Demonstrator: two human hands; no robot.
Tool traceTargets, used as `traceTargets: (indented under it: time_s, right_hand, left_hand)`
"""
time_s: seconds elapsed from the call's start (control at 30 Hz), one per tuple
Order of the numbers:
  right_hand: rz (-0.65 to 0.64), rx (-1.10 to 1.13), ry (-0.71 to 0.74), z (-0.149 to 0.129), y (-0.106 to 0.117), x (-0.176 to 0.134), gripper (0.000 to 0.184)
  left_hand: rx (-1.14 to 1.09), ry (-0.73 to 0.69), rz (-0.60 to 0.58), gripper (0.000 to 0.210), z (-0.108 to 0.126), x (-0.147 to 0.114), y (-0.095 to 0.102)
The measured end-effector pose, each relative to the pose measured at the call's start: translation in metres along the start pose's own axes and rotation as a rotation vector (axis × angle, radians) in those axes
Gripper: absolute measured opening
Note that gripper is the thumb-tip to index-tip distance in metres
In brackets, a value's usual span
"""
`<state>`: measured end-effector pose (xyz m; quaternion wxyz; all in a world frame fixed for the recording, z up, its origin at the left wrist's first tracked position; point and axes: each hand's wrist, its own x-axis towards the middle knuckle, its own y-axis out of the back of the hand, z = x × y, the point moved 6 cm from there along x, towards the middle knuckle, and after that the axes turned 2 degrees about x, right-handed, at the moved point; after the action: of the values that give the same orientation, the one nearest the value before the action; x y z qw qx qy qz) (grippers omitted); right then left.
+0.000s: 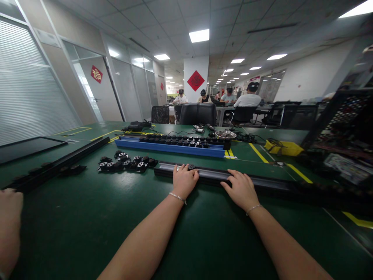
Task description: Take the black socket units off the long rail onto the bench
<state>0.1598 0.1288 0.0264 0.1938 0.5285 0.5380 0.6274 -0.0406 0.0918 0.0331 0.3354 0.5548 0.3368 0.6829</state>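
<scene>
A long black rail [215,177] with a pale channel along its top lies across the green table in front of me. My left hand [185,182] bends over its left part, with finger and thumb closed around a small black round part [191,167] in the channel. Farther right, my right hand [241,189] grips the same rail, fingers over the top and thumb at the near side. Several small black parts with silvery discs [126,163] lie loose just left of the rail.
Behind the rail stands a blue rail [171,148] carrying a row of black parts. Another black rail [70,157] slants at left, near another person's hand [10,210]. A metal dish [225,134] and a yellow bin [284,147] sit farther back. Several people work beyond.
</scene>
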Motion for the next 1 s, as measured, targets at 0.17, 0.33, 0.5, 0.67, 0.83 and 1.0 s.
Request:
traceTargets:
  time_s: [0.17,0.33,0.5,0.67,0.83,1.0]
  right_hand:
    - [0.024,0.000,0.010,0.000,-0.001,-0.001,0.031]
    - [0.025,-0.011,0.013,0.000,-0.002,-0.001,0.031]
    - [0.020,-0.017,0.011,0.001,-0.003,0.000,0.032]
    - [0.002,-0.020,0.005,0.002,-0.004,0.001,0.033]
    - [-0.014,-0.008,-0.006,0.001,-0.004,0.001,0.033]
    - [-0.019,-0.002,-0.009,0.001,-0.003,0.001,0.033]
  left_hand:
    - [0.000,0.018,-0.014,0.032,-0.001,0.000,0.002]
    - [0.039,-0.009,-0.015,0.033,0.000,0.000,0.004]
    - [0.049,0.020,-0.066,0.034,0.001,-0.003,0.003]
    - [0.040,0.035,-0.115,0.044,0.001,-0.004,-0.001]
    - [0.047,0.030,-0.085,0.042,-0.003,-0.003,-0.001]
    - [0.049,0.060,-0.062,0.040,-0.010,-0.002,0.000]
